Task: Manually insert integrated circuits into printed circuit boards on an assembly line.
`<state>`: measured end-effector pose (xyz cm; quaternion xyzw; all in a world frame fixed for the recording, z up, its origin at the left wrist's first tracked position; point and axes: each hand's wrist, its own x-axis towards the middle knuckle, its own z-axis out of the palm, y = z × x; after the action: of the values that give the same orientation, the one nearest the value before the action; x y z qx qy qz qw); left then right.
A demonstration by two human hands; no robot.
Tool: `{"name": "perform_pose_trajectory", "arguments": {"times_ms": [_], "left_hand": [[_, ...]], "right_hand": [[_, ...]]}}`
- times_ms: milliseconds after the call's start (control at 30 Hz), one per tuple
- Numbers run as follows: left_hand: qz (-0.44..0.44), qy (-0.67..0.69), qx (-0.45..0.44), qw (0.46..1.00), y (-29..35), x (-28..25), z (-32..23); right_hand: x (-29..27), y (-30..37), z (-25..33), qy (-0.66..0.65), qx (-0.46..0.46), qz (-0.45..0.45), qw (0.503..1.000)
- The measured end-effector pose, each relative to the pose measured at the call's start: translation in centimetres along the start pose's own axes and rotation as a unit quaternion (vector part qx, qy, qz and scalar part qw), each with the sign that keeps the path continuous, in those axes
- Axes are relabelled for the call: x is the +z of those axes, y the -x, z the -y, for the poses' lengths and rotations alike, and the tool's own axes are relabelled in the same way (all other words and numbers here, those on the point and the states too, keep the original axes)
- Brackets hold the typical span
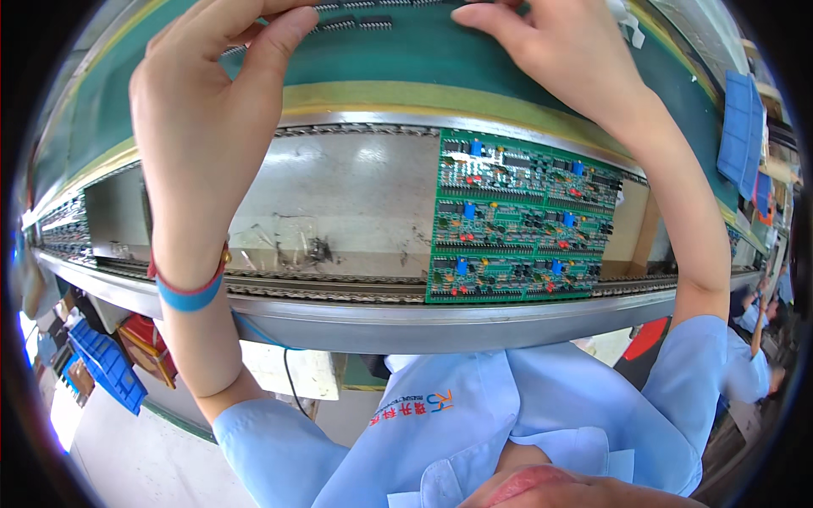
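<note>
At the far edge, my left hand (222, 85) has its thumb and forefinger drawn together beside several black chips with rows of pins (375, 24). These chips lie in rows on a green work surface (398, 63). My right hand (555, 51) is at the other end of the farthest row, thumb and forefinger curled close together. Both hands' fingertips are partly cut off by the top of the picture, so anything pinched in them is hidden. Nearer me, a green circuit board panel (525, 222), with blue, red and black parts, rests across the conveyor rails.
A metal conveyor rail (381, 315) with chains runs left to right in front of me. More boards (66, 230) stand on it at far left. Blue bins (108, 366) are low on the left, and a blue bin (739, 134) is at right. Another person (752, 347) is at far right.
</note>
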<state>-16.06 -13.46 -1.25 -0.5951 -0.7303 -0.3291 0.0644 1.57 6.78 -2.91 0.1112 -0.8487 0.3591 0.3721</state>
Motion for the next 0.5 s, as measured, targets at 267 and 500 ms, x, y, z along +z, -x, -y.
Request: {"name": "perform_pose_trajectory", "arguments": {"times_ms": [267, 500], "left_hand": [[0.022, -0.001, -0.008, 1.0, -1.1, 1.0, -0.5], [0.125, 0.147, -0.031, 0.981, -0.5, 3.6, -6.3]], "right_hand": [[-0.1, -1.6, 0.5, 0.255, 0.231, 0.189, 0.92], [-3.9, 1.2, 6.0, 0.05, 0.432, 0.226, 0.872]]}}
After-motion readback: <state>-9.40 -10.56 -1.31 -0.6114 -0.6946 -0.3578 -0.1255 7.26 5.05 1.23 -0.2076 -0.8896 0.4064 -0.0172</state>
